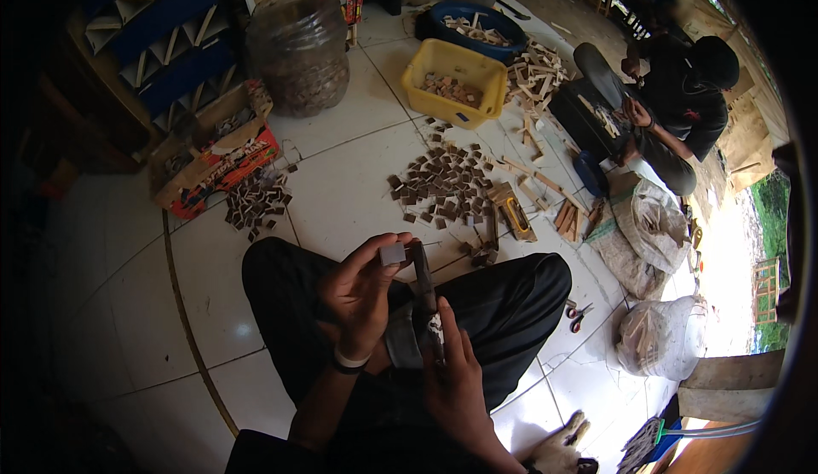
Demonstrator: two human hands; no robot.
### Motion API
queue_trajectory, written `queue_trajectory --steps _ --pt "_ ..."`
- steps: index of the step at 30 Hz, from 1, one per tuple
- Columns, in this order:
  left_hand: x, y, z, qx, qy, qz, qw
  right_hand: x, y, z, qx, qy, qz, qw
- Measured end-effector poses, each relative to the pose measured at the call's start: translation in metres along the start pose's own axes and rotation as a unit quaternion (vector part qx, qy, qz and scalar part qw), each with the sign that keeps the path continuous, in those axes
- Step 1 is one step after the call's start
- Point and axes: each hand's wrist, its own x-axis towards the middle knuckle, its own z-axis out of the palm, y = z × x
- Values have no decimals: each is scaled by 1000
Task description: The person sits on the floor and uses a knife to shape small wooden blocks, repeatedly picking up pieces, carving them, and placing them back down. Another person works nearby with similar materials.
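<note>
My left hand (358, 291) is closed on a small square block (392, 254) with a pale grey face, pinched at the fingertips. In my right hand (456, 380) is a long, narrow dark hand tool (423, 280) with a whitish patch near the grip; its exact kind is unclear. The tool's far end meets the block's right side, where a thin wire-like piece shows. Both hands are above my crossed legs. Beyond my knees, a loose heap of small brown square blocks (443, 176) covers the white tiles, and a smaller heap (257, 203) lies to the left.
A printed carton (221, 167) and a clear plastic drum (298, 57) stand at left. Farther off are a yellow tub (456, 106), a blue basin (481, 31) and wood strips. A co-worker (682, 91) sits at far right. Scissors (579, 316), sacks and an animal (558, 448) lie to my right.
</note>
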Motion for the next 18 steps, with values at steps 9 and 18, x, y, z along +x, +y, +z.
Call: queue_trajectory --steps 9,18 --pt "1 7 -1 209 -3 -9 978 24 32 12 -237 63 -83 966" --pt "11 5 -14 154 -3 -64 986 27 22 -2 -149 107 -49 982"
